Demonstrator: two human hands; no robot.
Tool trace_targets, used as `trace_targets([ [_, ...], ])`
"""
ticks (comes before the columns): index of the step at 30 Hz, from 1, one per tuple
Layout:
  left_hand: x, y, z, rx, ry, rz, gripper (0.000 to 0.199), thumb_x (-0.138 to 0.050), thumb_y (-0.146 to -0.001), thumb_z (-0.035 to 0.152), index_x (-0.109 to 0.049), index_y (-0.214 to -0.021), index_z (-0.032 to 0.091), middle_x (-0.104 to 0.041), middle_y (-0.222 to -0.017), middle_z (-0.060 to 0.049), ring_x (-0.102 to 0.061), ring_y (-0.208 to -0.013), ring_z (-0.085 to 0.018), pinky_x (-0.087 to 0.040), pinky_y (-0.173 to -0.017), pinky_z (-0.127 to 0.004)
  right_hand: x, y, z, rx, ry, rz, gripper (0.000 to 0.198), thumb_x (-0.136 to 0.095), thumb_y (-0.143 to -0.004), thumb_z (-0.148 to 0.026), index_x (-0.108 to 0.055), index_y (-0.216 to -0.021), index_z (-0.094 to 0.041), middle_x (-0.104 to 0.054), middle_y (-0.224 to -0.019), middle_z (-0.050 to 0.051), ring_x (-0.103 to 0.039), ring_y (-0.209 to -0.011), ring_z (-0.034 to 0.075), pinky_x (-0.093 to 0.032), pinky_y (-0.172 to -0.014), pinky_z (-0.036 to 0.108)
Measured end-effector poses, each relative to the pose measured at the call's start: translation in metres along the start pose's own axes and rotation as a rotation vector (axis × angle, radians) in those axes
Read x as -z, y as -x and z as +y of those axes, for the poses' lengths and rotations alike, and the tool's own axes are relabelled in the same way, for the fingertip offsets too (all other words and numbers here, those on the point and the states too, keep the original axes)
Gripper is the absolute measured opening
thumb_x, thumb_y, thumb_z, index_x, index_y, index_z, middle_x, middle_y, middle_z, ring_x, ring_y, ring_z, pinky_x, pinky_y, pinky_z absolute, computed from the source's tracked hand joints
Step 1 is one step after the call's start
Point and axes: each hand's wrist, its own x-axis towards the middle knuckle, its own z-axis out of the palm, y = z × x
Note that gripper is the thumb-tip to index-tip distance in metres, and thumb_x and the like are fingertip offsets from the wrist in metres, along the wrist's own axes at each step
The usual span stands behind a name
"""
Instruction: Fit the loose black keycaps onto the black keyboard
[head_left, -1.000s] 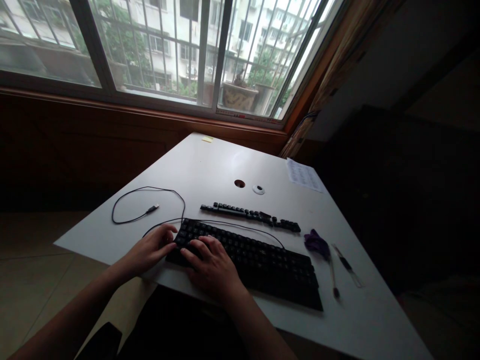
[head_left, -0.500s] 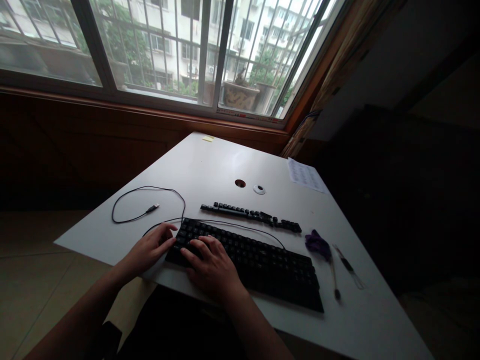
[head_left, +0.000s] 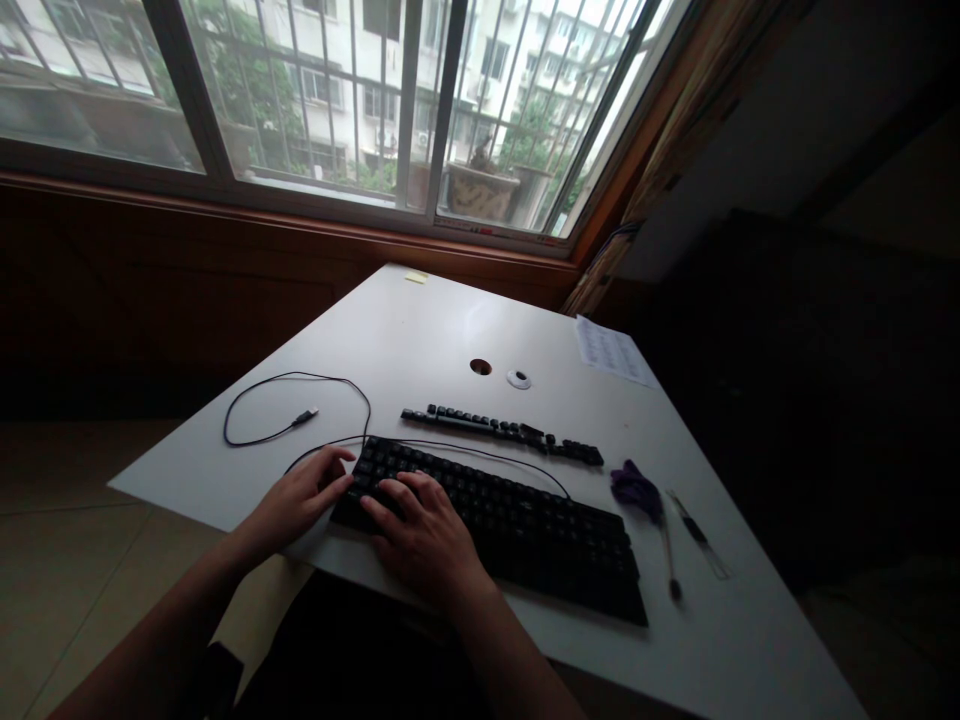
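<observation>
A black keyboard (head_left: 517, 530) lies at a slant along the near edge of the white desk. My left hand (head_left: 304, 495) is at its left end, thumb and index finger apart, the thumb at or against the keyboard's edge. Over the left part of the keys rests my right hand (head_left: 427, 540), its fingers bent and apart, thumb toward the left end. Whether a loose keycap is under its fingertips is hidden. Just behind the keyboard, detached black keycaps (head_left: 487, 425) lie in an uneven row. A thin black USB cable (head_left: 266, 440) loops on the desk to the left.
Right of the keyboard are a purple cloth (head_left: 636, 490), a thin brush (head_left: 667, 555) and a wire-ended tool (head_left: 697, 530). Farther back, a white ring-shaped cap (head_left: 518, 379) lies beside a desk hole (head_left: 481, 367). Printed paper (head_left: 615, 350) and a yellow slip (head_left: 416, 278) lie toward the far edge.
</observation>
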Motion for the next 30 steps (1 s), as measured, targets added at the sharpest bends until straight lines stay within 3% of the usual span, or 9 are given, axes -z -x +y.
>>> trace_targets([
  [13,-0.0019,0.0002,-0.0003,-0.016,-0.015,0.012,0.038,-0.052,-0.100,0.052,-0.059,-0.123,0.023,-0.067,-0.090,-0.003,-0.066,-0.083,-0.023,-0.052,-0.073,-0.033,-0.0012,0.0011,0.0012,0.026,0.002,0.021,0.051,-0.061,-0.101,-0.041,-0.052,-0.150,-0.033,-0.055,-0.154,0.001,-0.038,-0.146,0.026,-0.032,-0.125,0.048],
  [30,-0.0025,-0.0007,0.0010,-0.024,-0.025,0.020,0.041,-0.053,-0.099,0.053,-0.062,-0.124,0.022,-0.068,-0.090,-0.003,-0.066,-0.083,-0.024,-0.052,-0.073,-0.034,0.0014,0.0011,0.0008,0.028,0.011,0.004,0.053,-0.061,-0.101,-0.040,-0.050,-0.152,-0.032,-0.055,-0.154,0.002,-0.036,-0.149,0.025,-0.030,-0.125,0.048],
])
